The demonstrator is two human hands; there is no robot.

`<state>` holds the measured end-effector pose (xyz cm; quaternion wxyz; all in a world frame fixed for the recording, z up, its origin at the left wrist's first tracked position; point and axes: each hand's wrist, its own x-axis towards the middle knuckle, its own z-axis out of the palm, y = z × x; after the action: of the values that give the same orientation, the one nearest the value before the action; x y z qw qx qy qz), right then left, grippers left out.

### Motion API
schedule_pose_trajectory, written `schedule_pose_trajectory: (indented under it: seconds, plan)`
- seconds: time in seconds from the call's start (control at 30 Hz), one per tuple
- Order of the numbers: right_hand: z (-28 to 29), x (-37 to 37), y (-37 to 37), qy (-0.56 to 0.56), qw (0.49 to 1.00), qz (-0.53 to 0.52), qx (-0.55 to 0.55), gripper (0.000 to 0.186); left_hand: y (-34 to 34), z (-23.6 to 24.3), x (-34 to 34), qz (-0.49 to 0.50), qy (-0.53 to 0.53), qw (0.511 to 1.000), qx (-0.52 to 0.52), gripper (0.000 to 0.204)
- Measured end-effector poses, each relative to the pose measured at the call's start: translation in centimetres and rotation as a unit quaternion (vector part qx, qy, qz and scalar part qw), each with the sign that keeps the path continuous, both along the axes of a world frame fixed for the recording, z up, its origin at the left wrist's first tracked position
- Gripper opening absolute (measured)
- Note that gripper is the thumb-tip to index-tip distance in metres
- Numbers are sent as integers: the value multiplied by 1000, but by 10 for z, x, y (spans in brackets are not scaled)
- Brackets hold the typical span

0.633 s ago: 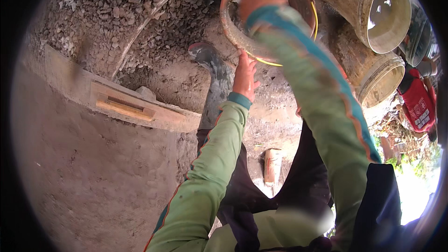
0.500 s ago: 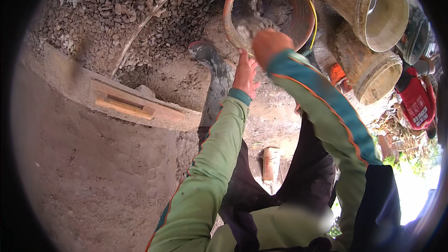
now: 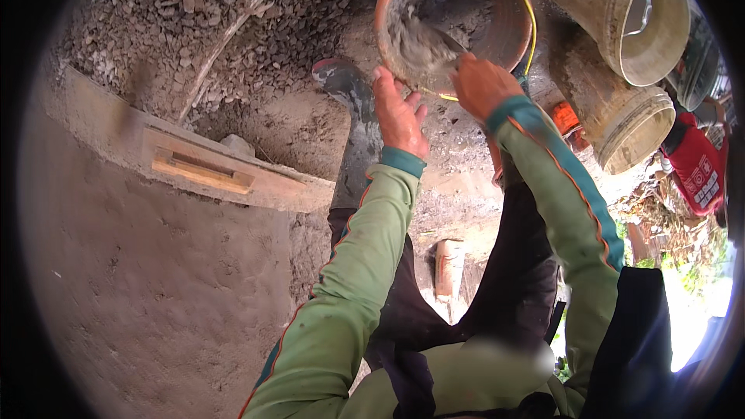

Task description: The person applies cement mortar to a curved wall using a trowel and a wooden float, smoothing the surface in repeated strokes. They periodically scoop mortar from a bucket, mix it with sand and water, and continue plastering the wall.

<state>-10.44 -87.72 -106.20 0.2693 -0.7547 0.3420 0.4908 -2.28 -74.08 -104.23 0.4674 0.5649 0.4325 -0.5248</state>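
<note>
An orange bucket [image 3: 382, 8] lies tilted toward me on the ground, with grey mortar inside. My right hand [image 3: 481, 85] grips a trowel [image 3: 441, 45] whose blade, loaded with mortar, sits just inside the bucket's mouth. My left hand [image 3: 400, 112] rests against the bucket's near rim with the thumb up on the edge, steadying it. Both arms wear green sleeves.
Two pale empty buckets [image 3: 648, 19] [image 3: 632, 128] lie at the upper right, beside a red container [image 3: 698, 174]. A gravel pile [image 3: 194, 8] fills the upper left. A plastered grey wall [image 3: 155, 287] with a wooden float [image 3: 203, 172] on its ledge stands at left. A muddy boot [image 3: 349, 89] is under my left hand.
My right arm has pulled back out of the bucket toward me, so the mouth and the mortar-loaded trowel now show. My left hand stays at the rim.
</note>
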Motion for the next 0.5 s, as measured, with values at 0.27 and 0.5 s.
schedule_pose_trajectory:
  seconds: [0.27,0.5]
  plan:
    - [1,90,-42,56,996,-19,-68,30,-6,1,-17,10,-21,999,-43,81]
    - [17,4,-34,9,993,32,-116,30,7,-7,-17,32,16,999,7,75]
